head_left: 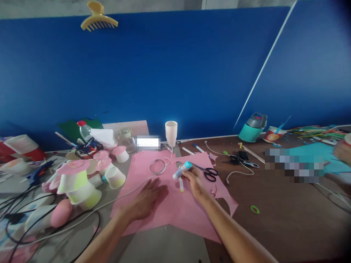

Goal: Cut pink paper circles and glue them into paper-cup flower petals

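The left hand [146, 199] lies flat and open, palm down, on a big pink sheet [178, 208] spread over the middle of the table [287, 226]. The right hand [195, 181] is closed round a glue stick [182, 170] with a teal cap, held tilted just above the sheet, cap toward the far edge. A small yellow-tipped stick [181, 185] lies on the sheet just under that hand.

The near edge of the table is mostly bare in front of the sheet, and the brown top to the right of the sheet is open, with only a small green ring [255, 209] on it. Beyond the right hand, black scissors [210, 172] lie across the sheet's far right edge, touching it. A wire ring [157, 166] rests on the sheet's far part, and a white cable [128, 191] crosses the sheet's left side under the left hand's reach.

The left part of the table is crowded: a heap of paper cups with pink tops [82, 179] stands just beside the sheet, with black cords [33, 219] looping toward the near left corner. A white cup [171, 133] stands upright at the far edge against the blue wall [175, 73]. Toward the far right sit a teal jug [252, 128], a tipped paper cup [272, 135], a black tangle of small things [238, 159] and blue paper [318, 153]. Another person's hand [344, 150] shows at the right edge.
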A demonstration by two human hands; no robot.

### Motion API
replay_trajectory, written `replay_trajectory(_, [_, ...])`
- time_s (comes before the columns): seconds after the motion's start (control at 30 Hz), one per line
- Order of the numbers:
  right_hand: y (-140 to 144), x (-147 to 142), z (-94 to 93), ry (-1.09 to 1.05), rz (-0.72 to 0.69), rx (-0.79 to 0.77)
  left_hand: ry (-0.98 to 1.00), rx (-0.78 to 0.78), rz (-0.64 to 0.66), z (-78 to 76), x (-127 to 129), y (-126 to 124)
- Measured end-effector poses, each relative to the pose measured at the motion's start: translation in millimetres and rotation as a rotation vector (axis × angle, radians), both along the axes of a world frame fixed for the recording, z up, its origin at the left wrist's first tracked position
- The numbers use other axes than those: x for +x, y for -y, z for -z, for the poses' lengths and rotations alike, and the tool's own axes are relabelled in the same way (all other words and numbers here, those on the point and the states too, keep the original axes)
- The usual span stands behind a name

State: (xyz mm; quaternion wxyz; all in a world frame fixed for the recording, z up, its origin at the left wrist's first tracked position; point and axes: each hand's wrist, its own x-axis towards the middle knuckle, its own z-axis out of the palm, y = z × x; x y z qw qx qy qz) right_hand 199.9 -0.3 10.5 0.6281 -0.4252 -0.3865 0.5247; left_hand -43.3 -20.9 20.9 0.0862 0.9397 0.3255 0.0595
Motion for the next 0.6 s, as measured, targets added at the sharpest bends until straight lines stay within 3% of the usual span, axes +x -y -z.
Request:
replay_trajectory(0.13, [-1, 2, -2.8, 0.016, -0.012, -0.005, 0.154, 0.063, -0.127, -9.7, 2, -1])
replay_trajectory(0.23, [-1, 2, -3.4, 0.016, -0.018, -0.015, 0.117, 0.078, -0.258, -9.0, 6, 15])
replay_trajectory(0.4, [1, 0, -0.1, 0.012, -0.002, -0.024, -0.024, 0.042, -0.206, 5.8, 10, 32])
replay_trajectory(0.5, [1, 0, 0.6, 0.007, 0.003, -0.024, -0.108, -0.034, -0.138, 7.5, 7, 19])
replay_trajectory(0.6, [1, 0, -0.7, 0.003, -0.007, -0.021, -0.067, -0.096, -0.068, 1.3, 2, -3])
